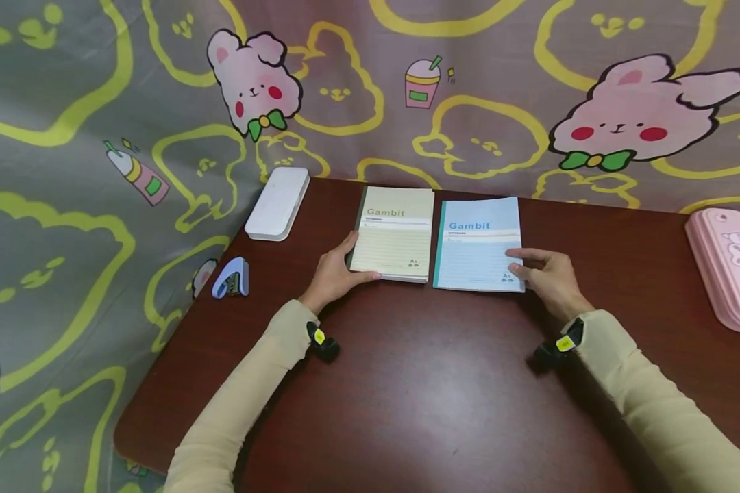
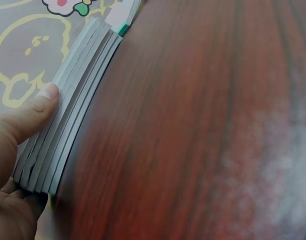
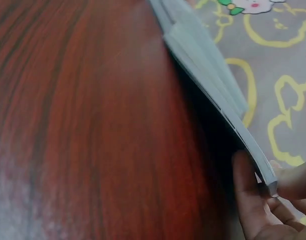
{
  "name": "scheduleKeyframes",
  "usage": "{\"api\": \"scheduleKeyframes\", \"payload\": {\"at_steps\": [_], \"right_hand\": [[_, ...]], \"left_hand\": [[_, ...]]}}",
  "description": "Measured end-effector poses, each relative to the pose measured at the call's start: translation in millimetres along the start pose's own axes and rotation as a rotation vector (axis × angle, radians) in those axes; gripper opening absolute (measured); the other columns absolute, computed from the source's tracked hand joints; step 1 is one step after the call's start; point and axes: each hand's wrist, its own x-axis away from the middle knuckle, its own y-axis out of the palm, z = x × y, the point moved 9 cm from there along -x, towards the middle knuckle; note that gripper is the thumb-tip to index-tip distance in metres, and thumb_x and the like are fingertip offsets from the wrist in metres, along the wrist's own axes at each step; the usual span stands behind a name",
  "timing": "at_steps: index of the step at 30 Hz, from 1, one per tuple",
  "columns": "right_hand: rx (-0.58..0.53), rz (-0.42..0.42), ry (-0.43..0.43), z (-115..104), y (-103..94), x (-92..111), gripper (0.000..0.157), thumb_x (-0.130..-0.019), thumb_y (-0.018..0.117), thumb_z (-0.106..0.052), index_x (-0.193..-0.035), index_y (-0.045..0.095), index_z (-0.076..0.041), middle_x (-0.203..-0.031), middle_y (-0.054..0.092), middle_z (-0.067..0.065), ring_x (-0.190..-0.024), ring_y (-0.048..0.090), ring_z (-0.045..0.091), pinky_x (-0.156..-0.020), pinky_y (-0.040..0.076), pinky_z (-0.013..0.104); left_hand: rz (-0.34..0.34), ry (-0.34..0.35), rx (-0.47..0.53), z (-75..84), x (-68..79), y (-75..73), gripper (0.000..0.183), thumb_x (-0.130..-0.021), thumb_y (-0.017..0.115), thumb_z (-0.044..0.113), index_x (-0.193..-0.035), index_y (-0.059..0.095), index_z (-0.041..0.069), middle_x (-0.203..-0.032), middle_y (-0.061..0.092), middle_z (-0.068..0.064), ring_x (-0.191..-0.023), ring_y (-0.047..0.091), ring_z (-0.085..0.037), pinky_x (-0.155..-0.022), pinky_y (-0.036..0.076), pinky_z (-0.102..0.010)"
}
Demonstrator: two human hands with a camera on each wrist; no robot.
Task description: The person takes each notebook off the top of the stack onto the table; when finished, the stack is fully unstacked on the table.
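Notebooks: cream stack (image 1: 392,239) and blue notebook (image 1: 477,250), side by side near the far edge of the surface (image 1: 407,383).
Left hand (image 1: 336,270): grasps the cream stack at its left side and near left corner.
Right hand (image 1: 551,277): pinches the blue notebook at its right edge, toward the near right corner.
Left wrist view: exposes several layered booklets in the cream stack; the head view shows mainly the top cover.
Right wrist view: reveals the blue notebook's gripped end raised, dark gap beneath; hard to detect from the head view.
Surface edges: white case (image 1: 277,204) at far left corner; lavender stapler-like tool (image 1: 231,277) by left edge; pink case (image 1: 728,267) right of the notebooks.
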Motion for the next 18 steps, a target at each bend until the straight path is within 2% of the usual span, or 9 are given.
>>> {"api": "scheduleKeyframes", "payload": {"at_steps": [2, 5, 7, 9, 11, 12, 14, 17, 18], "right_hand": [[0.093, 0.008, -0.012, 0, 0.8, 0, 0.035, -0.093, 0.065, -0.018, -0.125, 0.064, -0.003, -0.120, 0.063, 0.018, -0.075, 0.054, 0.000, -0.060, 0.048, 0.016], [0.243, 0.017, -0.067, -7, 2.1, 0, 0.031, -0.092, 0.065, -0.019, -0.120, 0.068, -0.005, -0.114, 0.067, 0.022, -0.073, 0.053, 0.008, -0.056, 0.044, 0.019], [0.332, 0.020, -0.120, -13, 4.3, 1, 0.028, -0.092, 0.065, -0.018, -0.117, 0.070, -0.005, -0.085, 0.070, 0.018, -0.064, 0.049, 0.010, -0.050, 0.038, 0.022], [0.395, 0.023, -0.201, -22, 7.7, 3, 0.025, -0.092, 0.064, -0.014, -0.113, 0.071, -0.003, -0.060, 0.058, 0.009, -0.053, 0.041, 0.011, -0.045, 0.031, 0.024], [0.441, 0.032, -0.277, -30, 10.9, 5, 0.022, -0.091, 0.064, -0.010, -0.110, 0.072, -0.001, -0.050, 0.045, 0.002, -0.050, 0.037, 0.014, -0.048, 0.031, 0.030], [0.467, 0.041, -0.313, -33, 12.4, 7, 0.022, -0.089, 0.064, -0.008, -0.108, 0.072, 0.001, -0.048, 0.040, -0.001, -0.052, 0.039, 0.017, -0.052, 0.033, 0.033], [0.508, 0.055, -0.366, -38, 15.0, 9, 0.021, -0.088, 0.065, -0.005, -0.105, 0.072, 0.003, -0.049, 0.046, 0.003, -0.063, 0.045, 0.025, -0.062, 0.036, 0.041], [0.554, 0.047, -0.372, -41, 17.6, 11, 0.023, -0.088, 0.065, -0.006, -0.107, 0.070, 0.005, -0.053, 0.054, 0.008, -0.087, 0.050, 0.038, -0.077, 0.036, 0.052], [0.570, 0.037, -0.361, -40, 18.3, 10, 0.024, -0.088, 0.065, -0.007, -0.108, 0.070, 0.005, -0.052, 0.052, 0.009, -0.088, 0.050, 0.039, -0.076, 0.037, 0.052]], "left_hand": [[0.002, 0.001, 0.003, -1.2, -0.4, 0.7, 0.105, -0.071, 0.086, 0.039, -0.153, 0.027, 0.013, -0.158, 0.028, -0.012, -0.145, 0.029, -0.023, -0.115, 0.034, -0.038], [0.005, 0.006, 0.007, -1.7, -0.6, 0.3, 0.105, -0.071, 0.086, 0.039, -0.153, 0.027, 0.012, -0.158, 0.028, -0.012, -0.145, 0.030, -0.023, -0.115, 0.034, -0.038], [0.005, 0.007, 0.006, -1.8, -0.3, -0.1, 0.105, -0.071, 0.086, 0.039, -0.153, 0.026, 0.012, -0.158, 0.028, -0.012, -0.145, 0.030, -0.023, -0.115, 0.034, -0.038], [0.003, 0.008, 0.005, -1.5, 0.1, -0.1, 0.105, -0.071, 0.085, 0.039, -0.153, 0.026, 0.011, -0.158, 0.028, -0.013, -0.145, 0.030, -0.023, -0.115, 0.034, -0.038], [0.003, 0.005, 0.002, -1.9, 0.0, 0.1, 0.105, -0.071, 0.085, 0.039, -0.153, 0.026, 0.011, -0.158, 0.029, -0.013, -0.145, 0.030, -0.023, -0.115, 0.034, -0.038], [0.003, 0.005, 0.002, -1.9, -0.1, 0.1, 0.105, -0.071, 0.085, 0.039, -0.153, 0.026, 0.011, -0.158, 0.029, -0.012, -0.145, 0.030, -0.023, -0.115, 0.034, -0.038], [0.004, 0.004, 0.004, -2.2, -0.7, 0.2, 0.105, -0.071, 0.085, 0.040, -0.153, 0.027, 0.011, -0.157, 0.029, -0.012, -0.145, 0.030, -0.022, -0.115, 0.034, -0.037], [0.005, 0.003, 0.005, -2.7, -1.2, 0.4, 0.105, -0.071, 0.085, 0.040, -0.153, 0.027, 0.012, -0.157, 0.029, -0.012, -0.145, 0.030, -0.022, -0.115, 0.033, -0.037], [0.005, 0.003, 0.004, -2.8, -1.3, 0.5, 0.105, -0.071, 0.085, 0.040, -0.153, 0.027, 0.012, -0.157, 0.029, -0.012, -0.145, 0.030, -0.022, -0.115, 0.033, -0.037]]}}
